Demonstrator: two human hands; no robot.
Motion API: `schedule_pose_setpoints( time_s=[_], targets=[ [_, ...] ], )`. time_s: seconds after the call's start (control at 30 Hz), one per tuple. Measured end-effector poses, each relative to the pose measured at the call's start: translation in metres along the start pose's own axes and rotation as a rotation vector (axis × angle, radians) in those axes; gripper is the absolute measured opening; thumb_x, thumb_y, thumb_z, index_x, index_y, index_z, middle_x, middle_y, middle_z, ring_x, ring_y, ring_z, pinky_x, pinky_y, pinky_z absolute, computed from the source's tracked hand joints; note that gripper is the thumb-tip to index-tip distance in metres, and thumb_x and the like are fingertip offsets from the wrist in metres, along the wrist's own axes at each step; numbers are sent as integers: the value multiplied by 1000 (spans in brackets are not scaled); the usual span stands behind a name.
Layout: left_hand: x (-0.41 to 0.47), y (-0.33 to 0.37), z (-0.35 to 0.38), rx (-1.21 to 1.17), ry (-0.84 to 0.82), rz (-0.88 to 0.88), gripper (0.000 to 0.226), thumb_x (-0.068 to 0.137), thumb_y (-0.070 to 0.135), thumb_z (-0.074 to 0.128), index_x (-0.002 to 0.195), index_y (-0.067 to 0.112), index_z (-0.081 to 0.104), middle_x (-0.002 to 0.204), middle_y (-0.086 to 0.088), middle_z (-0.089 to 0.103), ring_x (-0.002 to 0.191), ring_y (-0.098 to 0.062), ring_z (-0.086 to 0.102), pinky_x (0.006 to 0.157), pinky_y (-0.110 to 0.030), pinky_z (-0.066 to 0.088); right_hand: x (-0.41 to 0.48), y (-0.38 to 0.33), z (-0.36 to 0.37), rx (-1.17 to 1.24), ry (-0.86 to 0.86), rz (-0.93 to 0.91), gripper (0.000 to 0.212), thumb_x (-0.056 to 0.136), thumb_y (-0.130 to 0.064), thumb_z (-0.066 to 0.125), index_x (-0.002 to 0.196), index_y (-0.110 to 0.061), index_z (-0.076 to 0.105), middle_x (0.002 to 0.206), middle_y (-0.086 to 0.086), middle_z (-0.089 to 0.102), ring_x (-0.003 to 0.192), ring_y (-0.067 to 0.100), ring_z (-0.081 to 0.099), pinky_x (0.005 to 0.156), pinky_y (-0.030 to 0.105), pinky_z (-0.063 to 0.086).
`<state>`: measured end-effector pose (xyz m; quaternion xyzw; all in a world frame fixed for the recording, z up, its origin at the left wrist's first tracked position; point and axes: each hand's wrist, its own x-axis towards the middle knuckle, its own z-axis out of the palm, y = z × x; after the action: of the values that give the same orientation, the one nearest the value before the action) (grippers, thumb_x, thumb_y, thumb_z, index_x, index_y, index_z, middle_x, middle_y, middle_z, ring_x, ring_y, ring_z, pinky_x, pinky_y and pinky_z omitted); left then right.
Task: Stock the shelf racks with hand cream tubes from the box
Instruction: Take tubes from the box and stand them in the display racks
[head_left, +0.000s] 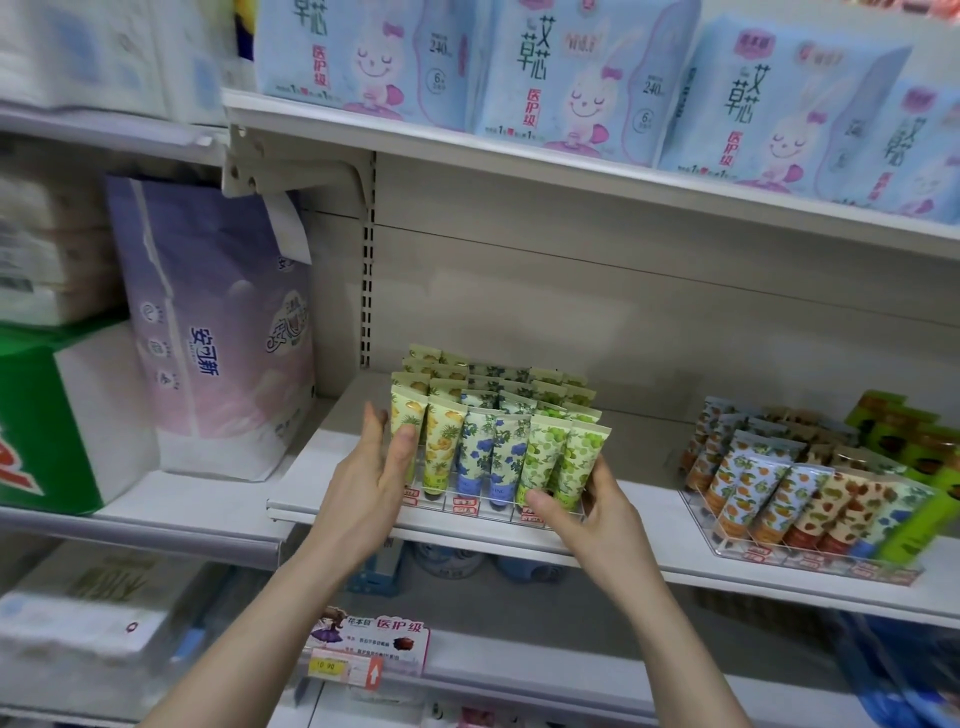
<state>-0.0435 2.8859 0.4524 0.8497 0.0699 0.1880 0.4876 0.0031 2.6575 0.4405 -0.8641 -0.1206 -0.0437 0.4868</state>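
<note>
A clear plastic rack (470, 512) full of upright hand cream tubes (480, 452) in yellow, blue and green prints stands on the middle shelf (644, 506). My left hand (376, 467) lies against the rack's left side, fingers straight, thumb on the front yellow tube. My right hand (592, 506) grips the rack's front right corner, thumb on the front wall, fingers round the side. A second clear rack (810, 561) with orange, brown, blue and green tubes sits at the right on the same shelf. No box is in view.
Blue packs of sanitary pads (587, 73) fill the shelf above. A tall purple tissue pack (223, 332) stands left of the rack, beside a green and white carton (57, 415). A price tag (369, 647) hangs from the lower shelf edge.
</note>
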Motion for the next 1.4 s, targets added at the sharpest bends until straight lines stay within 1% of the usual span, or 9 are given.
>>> schedule_pose_setpoints(
  time_s=[0.1,0.27,0.53,0.73,0.8,0.93,1.03,1.13,1.4],
  targets=[
    [5,-3,-2,-7,-1,-23,113,65,84,8,154,15,4,158,-3,22,142,-20,29,101,-17,17,2,1,1,-8,-1,7,70,78,-51,73,137,-35,41,112,-31,59,99,-19,53,85,13,47],
    [6,-5,2,-25,-12,-37,86,89,71,15,154,15,4,157,-4,22,143,-19,28,102,-17,16,3,1,2,4,11,9,67,78,-49,74,135,-34,43,112,-30,60,99,-18,54,76,6,43],
    [6,-4,4,-12,-27,-23,80,89,60,21,154,15,5,154,-7,33,139,-21,35,97,-18,22,3,1,3,-4,12,19,69,77,-50,74,136,-32,43,110,-30,59,99,-17,54,76,6,42],
    [-4,-6,3,-10,66,-5,79,89,62,25,154,19,10,156,-1,30,139,-20,35,109,-29,26,-8,1,0,33,51,37,96,71,-59,74,149,-31,25,141,-18,47,124,3,49,103,31,44],
    [-12,-9,4,4,232,54,68,92,58,34,147,19,28,147,1,39,133,-17,40,108,-36,34,-18,1,1,24,217,27,90,74,-58,70,148,-30,27,143,-13,43,125,8,46,101,31,42],
    [-27,-14,10,143,470,336,29,92,28,55,114,10,54,111,0,51,106,-14,48,91,-28,41,-38,2,10,-77,583,-262,35,90,-38,64,118,-24,49,114,-9,50,107,11,49,92,36,45],
    [-29,-19,24,369,406,586,20,89,19,62,104,7,65,104,-8,59,101,-21,51,88,-22,37,-41,5,24,-277,502,-448,20,94,-35,55,108,-21,56,107,-11,53,104,7,47,91,27,41],
    [-27,-25,35,503,350,728,21,89,17,61,106,7,69,104,-10,62,98,-24,53,84,-30,43,-39,5,38,-448,363,-570,21,96,-30,56,112,-18,60,111,-7,57,106,11,50,93,24,39],
    [-13,-33,43,602,254,797,33,77,9,78,108,10,68,105,-7,63,95,-26,56,79,-35,48,-27,7,50,-586,332,-643,26,92,-21,64,116,-12,62,112,2,59,101,21,54,90,29,41]
  ],
)
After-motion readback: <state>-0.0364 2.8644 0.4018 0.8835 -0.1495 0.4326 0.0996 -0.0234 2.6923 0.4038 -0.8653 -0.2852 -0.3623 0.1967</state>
